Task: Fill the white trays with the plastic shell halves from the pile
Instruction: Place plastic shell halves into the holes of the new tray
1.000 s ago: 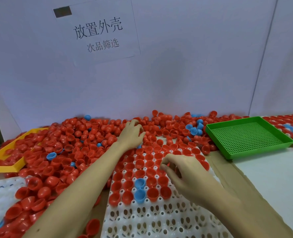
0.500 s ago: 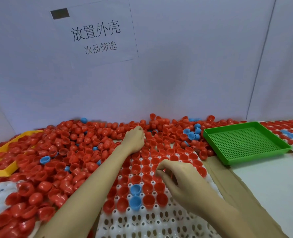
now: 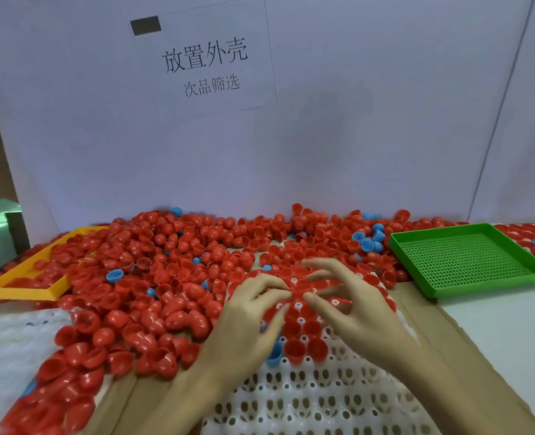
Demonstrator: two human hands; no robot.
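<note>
A big pile of red shell halves (image 3: 153,277), with a few blue ones, covers the table's left and back. The white tray (image 3: 291,403) lies in front of me; its far rows hold red shells and a blue shell (image 3: 274,356), while its near sockets are bare. Both hands meet over the filled rows. My left hand (image 3: 253,318) pinches a red shell half (image 3: 299,288) at its fingertips. Facing it, my right hand (image 3: 357,309) has its fingers spread and curved, and its thumb tip is right beside that shell.
A green perforated tray (image 3: 467,259) stands at the right. A yellow tray (image 3: 24,277), partly buried in shells, is at the left. Another white tray (image 3: 6,340) lies at the near left. Brown cardboard (image 3: 432,328) is under the tray. A white wall with a paper sign (image 3: 203,64) closes the back.
My left hand has come back from the pile to the tray's filled rows and now meets my right hand. The right hand's fingers have spread apart.
</note>
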